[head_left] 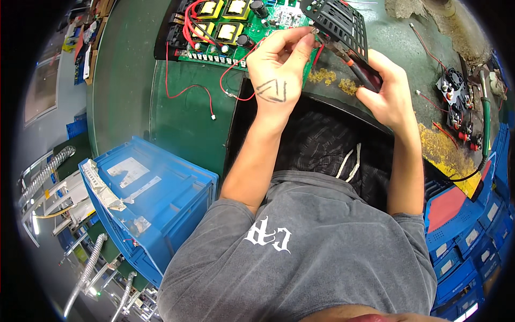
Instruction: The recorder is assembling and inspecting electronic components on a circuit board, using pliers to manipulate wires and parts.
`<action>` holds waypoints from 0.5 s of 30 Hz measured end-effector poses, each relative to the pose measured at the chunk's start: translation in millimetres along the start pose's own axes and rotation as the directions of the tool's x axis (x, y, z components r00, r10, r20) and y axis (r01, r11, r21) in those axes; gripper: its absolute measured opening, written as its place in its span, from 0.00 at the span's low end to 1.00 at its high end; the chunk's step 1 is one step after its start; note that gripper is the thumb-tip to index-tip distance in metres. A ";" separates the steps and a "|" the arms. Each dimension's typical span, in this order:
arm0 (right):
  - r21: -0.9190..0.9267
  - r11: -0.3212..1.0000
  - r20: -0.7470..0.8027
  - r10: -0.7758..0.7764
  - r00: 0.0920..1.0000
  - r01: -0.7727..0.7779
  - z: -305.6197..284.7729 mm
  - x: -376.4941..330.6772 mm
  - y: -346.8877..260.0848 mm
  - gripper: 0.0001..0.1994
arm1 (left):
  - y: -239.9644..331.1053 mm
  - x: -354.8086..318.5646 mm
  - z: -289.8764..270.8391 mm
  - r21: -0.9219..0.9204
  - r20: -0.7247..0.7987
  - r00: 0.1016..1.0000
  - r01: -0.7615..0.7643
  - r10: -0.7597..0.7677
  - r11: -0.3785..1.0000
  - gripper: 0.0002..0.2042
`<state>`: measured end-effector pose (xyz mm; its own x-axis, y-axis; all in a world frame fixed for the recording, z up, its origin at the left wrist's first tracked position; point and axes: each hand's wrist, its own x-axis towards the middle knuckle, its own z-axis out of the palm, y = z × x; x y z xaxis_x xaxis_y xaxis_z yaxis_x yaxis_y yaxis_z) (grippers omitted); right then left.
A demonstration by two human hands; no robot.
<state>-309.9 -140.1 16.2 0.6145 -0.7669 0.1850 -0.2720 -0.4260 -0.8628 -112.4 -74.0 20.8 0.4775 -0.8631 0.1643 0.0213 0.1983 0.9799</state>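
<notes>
1. The circuit board (233, 51) is green and crowded with parts; it lies on the surface (188, 134) at the top of the view, partly covered by the left hand and cut off by the upper edge.
2. On the board sit four block-shaped transformers (229, 33), yellow and black with pale tops, and two dark upright cylinders (245, 41). A row of small white connectors (214, 58) runs along its near edge, too fine to count surely.
3. Several red wires (189, 24) bunch at the board's left end. Two thin red leads trail toward the person; one ends in a white plug (213, 116).
4. Left hand (279, 67), one: thumb and forefinger pinch a small part (315, 31) by the board's right end; it is too small to identify. Dark lines are drawn on the back of the hand.
5. Right hand (389, 88), one: closed around the handles of one pair of pliers (348, 61), black and orange, with the tips near that small part.
6. One black slotted plate (338, 21) stands tilted behind the pliers; whether it is fixed to the board cannot be told.
7. One large blue box (155, 174) is at the person's left.
</notes>
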 end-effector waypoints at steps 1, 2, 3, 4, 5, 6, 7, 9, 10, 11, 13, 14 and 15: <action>-0.010 1.000 -0.005 -0.006 1.000 0.006 -0.1 -0.2 -0.9 0.25 | 0.4 -0.2 0.5 0.002 0.004 1.000 0.005 -0.005 1.000 0.08; -0.010 1.000 -0.006 -0.006 1.000 0.006 0.0 -0.8 -2.0 0.25 | -0.3 -0.2 0.4 0.002 0.004 1.000 0.005 -0.005 1.000 0.08; -0.003 1.000 -0.002 0.025 1.000 -0.025 0.0 -1.6 -3.1 0.24 | -1.8 0.0 0.3 0.013 0.000 1.000 -0.018 0.018 1.000 0.08; 0.002 0.998 0.002 0.057 0.998 -0.057 0.3 -2.1 -3.9 0.24 | -2.8 -0.1 0.4 0.023 -0.004 0.999 -0.041 0.041 0.999 0.08; 0.002 0.998 -0.001 0.058 0.998 -0.058 1.4 -2.4 -3.7 0.24 | -1.9 -0.1 1.1 0.022 -0.001 0.999 -0.040 0.040 0.999 0.08; 0.004 1.000 -0.033 0.023 0.999 -0.022 3.5 -2.9 -2.6 0.24 | -0.2 0.0 1.7 0.014 0.001 1.000 -0.021 0.021 1.000 0.08; 0.004 1.000 -0.064 -0.013 0.998 0.013 5.1 -3.8 -1.7 0.23 | 0.5 0.2 2.4 0.004 0.003 1.000 -0.001 0.001 1.000 0.07; -0.052 0.999 -0.077 -0.012 0.997 0.008 8.0 -7.1 -2.6 0.24 | -1.4 -0.2 1.4 0.014 0.004 1.000 -0.015 0.015 1.000 0.08; -0.109 0.994 -0.091 -0.012 0.996 0.002 8.5 -9.5 -4.3 0.25 | -2.4 -0.1 1.2 0.024 0.005 1.000 -0.030 0.030 0.999 0.08; -0.109 0.994 -0.085 -0.013 0.996 0.004 8.6 -12.5 -9.2 0.25 | -1.9 0.2 -0.1 0.024 -0.001 1.000 -0.029 0.029 0.999 0.08; -0.443 0.894 -0.135 0.004 0.991 -0.064 6.1 -25.4 -22.9 0.27 | 0.7 -1.3 -1.5 0.030 0.033 0.999 -0.011 0.010 0.999 0.07; -0.442 0.895 -0.128 -0.001 0.992 -0.056 4.2 -32.2 -23.4 0.27 | 0.6 -2.0 -3.9 0.032 0.024 1.000 -0.013 0.012 0.999 0.07; -0.528 0.846 -0.143 -0.001 0.990 -0.075 0.2 -41.7 -19.5 0.28 | -1.6 -1.2 -5.4 0.070 0.053 0.997 -0.056 0.052 0.996 0.07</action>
<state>-330.0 -99.7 25.3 0.5030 -0.8270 0.2512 -0.6672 -0.5563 -0.4954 -108.2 -70.8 18.4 0.4304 -0.8752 0.2207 -0.0667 0.2130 0.9748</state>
